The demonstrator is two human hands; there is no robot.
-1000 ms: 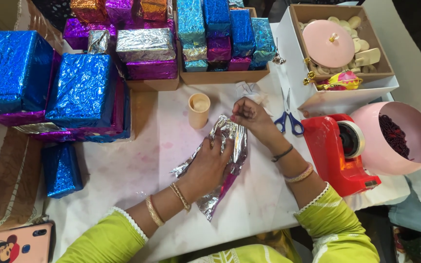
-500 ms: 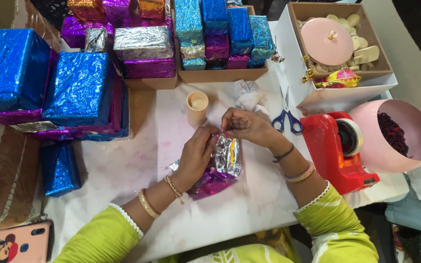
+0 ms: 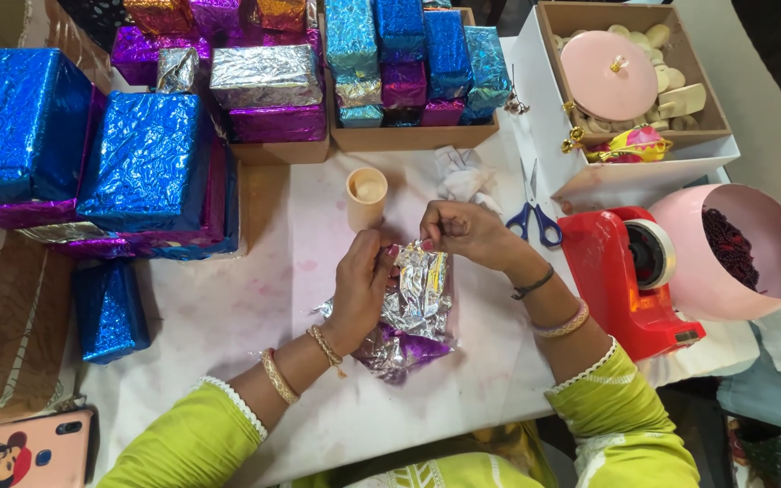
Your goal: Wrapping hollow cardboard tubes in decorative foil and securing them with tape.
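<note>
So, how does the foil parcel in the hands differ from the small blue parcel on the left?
The foil parcel is silver with purple showing, loose and crumpled, held by the left hand and the right hand. The small blue parcel is blue all over, closed, box-shaped and lies untouched. Both are shiny foil and rest on the white table.

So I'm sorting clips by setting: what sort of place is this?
Probably a small gift-wrapping worktable, at home or in a workshop. Both hands, left and right, fold silver foil around a packet; foil-wrapped boxes are stacked behind, with a red tape dispenser and scissors close by.
</note>
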